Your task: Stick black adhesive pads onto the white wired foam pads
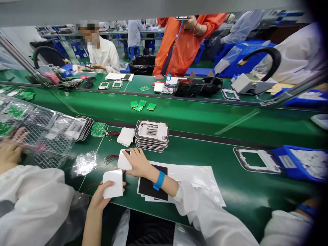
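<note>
My left hand (100, 198) is closed on a white square pad (113, 183), held just above the near edge of the green bench (205, 153). My right hand (138, 163), with a blue wrist strap (159, 180), pinches a second white pad (123, 161) over the bench. Thin red and black wires (110, 158) lie just left of it. Under my right forearm lie a black sheet (148, 187) and white paper (194, 176). A stack of white framed panels (151, 135) and a small pile of white pads (126, 136) sit just beyond my right hand.
A co-worker's hand (10, 150) rests on clear plastic trays (43, 133) at left. Green circuit boards (140, 105) lie on the conveyor. A frame (256, 160) and a blue bin (299, 164) sit at right. People work across the belt, one in orange (184, 44).
</note>
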A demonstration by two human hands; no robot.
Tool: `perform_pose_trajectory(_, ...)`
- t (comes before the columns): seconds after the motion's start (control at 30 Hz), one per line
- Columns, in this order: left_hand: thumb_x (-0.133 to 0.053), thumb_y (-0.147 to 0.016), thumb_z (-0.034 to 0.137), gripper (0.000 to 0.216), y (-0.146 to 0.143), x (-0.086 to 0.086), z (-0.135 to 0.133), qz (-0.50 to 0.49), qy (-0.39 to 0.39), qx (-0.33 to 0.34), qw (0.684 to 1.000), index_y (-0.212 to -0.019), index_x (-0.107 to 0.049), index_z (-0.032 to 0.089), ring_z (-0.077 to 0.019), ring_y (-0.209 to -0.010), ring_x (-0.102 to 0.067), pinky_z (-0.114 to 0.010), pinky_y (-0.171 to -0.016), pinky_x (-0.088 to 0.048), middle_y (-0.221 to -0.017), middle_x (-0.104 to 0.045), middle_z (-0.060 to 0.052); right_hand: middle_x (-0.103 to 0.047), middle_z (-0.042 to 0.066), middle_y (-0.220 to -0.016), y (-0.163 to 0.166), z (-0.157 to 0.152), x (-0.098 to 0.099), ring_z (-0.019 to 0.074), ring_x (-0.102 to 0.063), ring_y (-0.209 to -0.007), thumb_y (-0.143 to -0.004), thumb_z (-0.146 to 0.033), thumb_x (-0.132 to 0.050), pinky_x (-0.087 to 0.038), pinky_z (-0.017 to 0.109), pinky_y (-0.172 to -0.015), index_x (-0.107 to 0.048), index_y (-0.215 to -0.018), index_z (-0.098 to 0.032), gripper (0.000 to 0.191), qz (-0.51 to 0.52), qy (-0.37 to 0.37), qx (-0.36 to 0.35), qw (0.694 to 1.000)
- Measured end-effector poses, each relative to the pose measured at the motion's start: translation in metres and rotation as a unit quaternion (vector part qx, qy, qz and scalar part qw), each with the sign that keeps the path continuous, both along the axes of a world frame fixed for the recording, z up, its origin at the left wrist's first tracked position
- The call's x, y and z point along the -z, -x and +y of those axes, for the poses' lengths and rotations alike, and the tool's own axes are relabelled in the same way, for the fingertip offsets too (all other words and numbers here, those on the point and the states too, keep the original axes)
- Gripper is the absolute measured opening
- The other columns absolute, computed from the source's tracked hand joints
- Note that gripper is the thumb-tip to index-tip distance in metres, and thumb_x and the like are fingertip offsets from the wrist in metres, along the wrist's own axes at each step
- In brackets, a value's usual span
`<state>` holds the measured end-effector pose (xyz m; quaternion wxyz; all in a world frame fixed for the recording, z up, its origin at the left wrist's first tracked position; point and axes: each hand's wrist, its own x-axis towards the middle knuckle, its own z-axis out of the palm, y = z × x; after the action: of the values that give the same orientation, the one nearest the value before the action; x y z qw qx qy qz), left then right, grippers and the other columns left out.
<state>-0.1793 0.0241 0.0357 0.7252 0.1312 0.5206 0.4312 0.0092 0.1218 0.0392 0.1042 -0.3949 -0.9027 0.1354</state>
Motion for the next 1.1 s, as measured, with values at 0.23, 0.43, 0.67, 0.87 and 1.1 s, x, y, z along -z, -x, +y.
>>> perform_pose_trajectory(0.23, -0.067, -0.068, 0.013, 0.074, 0.003, -0.005, 0.005, 0.011, -0.006, -0.006, 1.000, -0.139, -0.046, 0.015, -0.0362, -0.094, -0.070, -0.046, -0.075, -0.059, -0.119, -0.068, -0.016, -0.042, 0.024, -0.135, 0.007, -0.001, 0.004, 0.0381, -0.038, -0.116, -0.069, -0.042, -0.069, -0.028, 0.052, -0.096, -0.040, -0.135, -0.010, 0.079, -0.003, 0.008, 0.021, 1.000)
perform_pose_trajectory(0.43, -0.069, -0.065, 0.010, 0.076, 0.008, -0.001, 0.012, 0.037, -0.001, -0.005, 0.999, -0.138, -0.047, 0.018, -0.0357, -0.096, -0.070, -0.047, -0.082, -0.059, -0.115, -0.070, -0.012, -0.053, 0.019, -0.113, 0.013, 0.006, 0.006, 0.0326, -0.046, -0.101, -0.073, -0.039, -0.066, -0.037, 0.045, -0.086, -0.036, -0.135, -0.009, 0.075, -0.001, 0.025, 0.059, 0.998)
perform_pose_trajectory(0.67, -0.073, -0.066, 0.014, 0.081, 0.008, 0.002, 0.014, 0.019, 0.007, -0.015, 1.000, -0.141, -0.042, 0.019, -0.0356, -0.097, -0.069, -0.044, -0.080, -0.059, -0.110, -0.073, -0.011, -0.050, 0.023, -0.121, 0.016, 0.006, 0.005, 0.0349, -0.047, -0.103, -0.062, -0.043, -0.074, -0.038, 0.047, -0.087, -0.034, -0.138, -0.009, 0.092, -0.012, 0.019, 0.061, 0.998)
perform_pose_trajectory(0.87, -0.074, -0.067, 0.015, 0.082, 0.003, 0.008, 0.010, -0.017, 0.007, -0.035, 0.999, -0.142, -0.041, 0.023, -0.0383, -0.104, -0.067, -0.044, -0.080, -0.059, -0.120, -0.069, -0.011, -0.056, 0.018, -0.110, 0.016, 0.017, 0.008, 0.0333, -0.051, -0.098, -0.063, -0.048, -0.072, -0.044, 0.045, -0.082, -0.038, -0.136, -0.010, 0.089, -0.025, 0.021, 0.057, 0.998)
perform_pose_trajectory(1.1, -0.075, -0.069, 0.015, 0.087, -0.001, 0.019, -0.005, -0.054, 0.024, -0.036, 0.998, -0.146, -0.033, 0.020, -0.0379, -0.108, -0.064, -0.048, -0.090, -0.055, -0.117, -0.070, -0.014, -0.054, 0.018, -0.112, 0.015, 0.013, 0.010, 0.0334, -0.049, -0.100, -0.057, -0.045, -0.078, -0.042, 0.046, -0.085, -0.038, -0.136, -0.011, 0.096, -0.024, 0.020, 0.064, 0.997)
